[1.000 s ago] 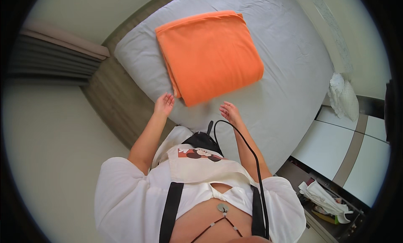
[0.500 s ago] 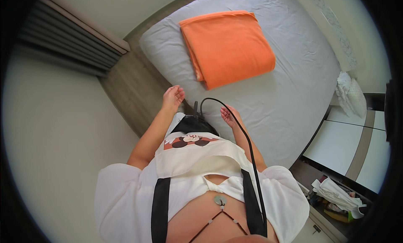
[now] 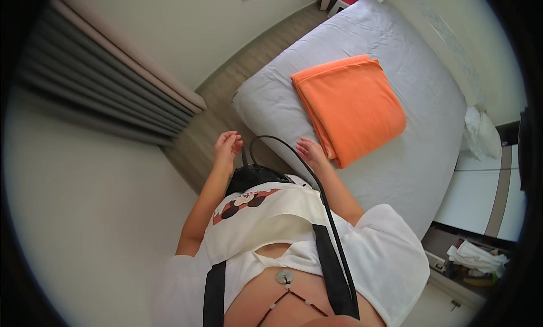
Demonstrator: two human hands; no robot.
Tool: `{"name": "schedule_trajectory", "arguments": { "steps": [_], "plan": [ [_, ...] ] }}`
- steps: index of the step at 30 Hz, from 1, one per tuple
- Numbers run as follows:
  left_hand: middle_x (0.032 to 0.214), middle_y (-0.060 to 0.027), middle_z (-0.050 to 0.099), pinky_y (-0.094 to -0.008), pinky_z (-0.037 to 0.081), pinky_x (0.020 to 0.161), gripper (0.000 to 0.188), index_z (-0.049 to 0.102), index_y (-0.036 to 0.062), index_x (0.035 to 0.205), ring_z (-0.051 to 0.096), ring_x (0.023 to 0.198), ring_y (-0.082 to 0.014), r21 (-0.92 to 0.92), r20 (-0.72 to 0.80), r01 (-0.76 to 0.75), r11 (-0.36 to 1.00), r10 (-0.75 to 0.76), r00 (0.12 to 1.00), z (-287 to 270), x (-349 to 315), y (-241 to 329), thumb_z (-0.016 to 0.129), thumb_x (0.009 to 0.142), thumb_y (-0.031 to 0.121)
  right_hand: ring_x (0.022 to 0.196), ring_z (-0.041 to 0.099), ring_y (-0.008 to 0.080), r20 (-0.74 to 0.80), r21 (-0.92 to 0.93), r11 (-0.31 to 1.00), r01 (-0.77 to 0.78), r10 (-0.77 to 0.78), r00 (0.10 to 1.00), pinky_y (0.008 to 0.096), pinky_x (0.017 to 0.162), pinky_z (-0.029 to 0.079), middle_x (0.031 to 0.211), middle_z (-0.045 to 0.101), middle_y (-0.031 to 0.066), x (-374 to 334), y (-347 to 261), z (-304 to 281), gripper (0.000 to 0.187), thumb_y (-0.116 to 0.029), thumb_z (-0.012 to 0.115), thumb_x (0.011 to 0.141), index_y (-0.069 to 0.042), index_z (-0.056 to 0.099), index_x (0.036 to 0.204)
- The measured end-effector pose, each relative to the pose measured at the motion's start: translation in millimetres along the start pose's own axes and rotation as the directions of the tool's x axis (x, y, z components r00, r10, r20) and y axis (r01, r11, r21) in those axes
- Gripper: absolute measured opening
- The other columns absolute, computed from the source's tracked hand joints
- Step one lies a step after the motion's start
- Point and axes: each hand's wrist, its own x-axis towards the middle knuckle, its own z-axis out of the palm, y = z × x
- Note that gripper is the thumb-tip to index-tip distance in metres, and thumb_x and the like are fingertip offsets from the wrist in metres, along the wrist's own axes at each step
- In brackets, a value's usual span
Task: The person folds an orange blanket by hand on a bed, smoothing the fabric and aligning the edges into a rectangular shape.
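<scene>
An orange blanket [image 3: 353, 109], folded into a thick block, lies on the grey sheet of the bed [image 3: 266, 101]. My left hand [image 3: 227, 146] hangs in the air left of the bed's near corner, its fingers loosely curled with nothing visible in them. Closer to the blanket is my right hand [image 3: 312, 152], held just left of its near corner; the fingers are apart and empty. I cannot tell whether it touches the blanket. A black cable [image 3: 305, 166] loops up between my hands and runs down over my apron [image 3: 271, 205].
Grey and pink curtains [image 3: 119, 78] hang at the left above a wood-look floor [image 3: 232, 67]. A white pillow [image 3: 482, 133] stands by the headboard at the right. Below it, a white cabinet [image 3: 466, 197] adjoins an open compartment with a crumpled white cloth [image 3: 478, 256].
My view has turned, so the bed and blanket appear farther right and lower, and more floor and curtain show. My right hand is now nearer the blanket. Both hands stay empty.
</scene>
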Motion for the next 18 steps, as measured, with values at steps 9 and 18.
{"name": "schedule_trajectory", "arguments": {
  "steps": [9, 18],
  "plan": [
    [0.084, -0.0028, 0.054, -0.0214, 0.043, 0.064, 0.013, 0.049, 0.0062, 0.093, 0.052, 0.070, -0.0094, 0.250, 0.216, -0.154, 0.956, 0.100, 0.971, -32, 101, 117, 0.047, 0.082, 0.013, 0.077, 0.053, 0.0116, 0.154, -0.105, 0.987, 0.121, -0.104, 0.983, 0.0240, 0.065, 0.044, 0.092, 0.054, 0.0044, 38, -37, 172, 0.028, -0.012, 0.046, 0.079, -0.007, 0.045, 0.106],
    [0.085, -0.0021, 0.053, -0.0236, 0.043, 0.064, 0.015, 0.050, 0.0064, 0.093, 0.052, 0.073, -0.0103, 0.474, 0.263, -0.093, 0.876, -0.040, 0.964, -78, 221, 249, 0.045, 0.083, 0.015, 0.066, 0.054, 0.0084, -0.157, 0.199, 0.960, 0.197, -0.167, 0.973, 0.0219, 0.058, 0.044, 0.076, 0.056, 0.0011, 152, -70, 284, 0.021, -0.011, 0.047, 0.077, -0.008, 0.050, 0.098]
  ]
}}
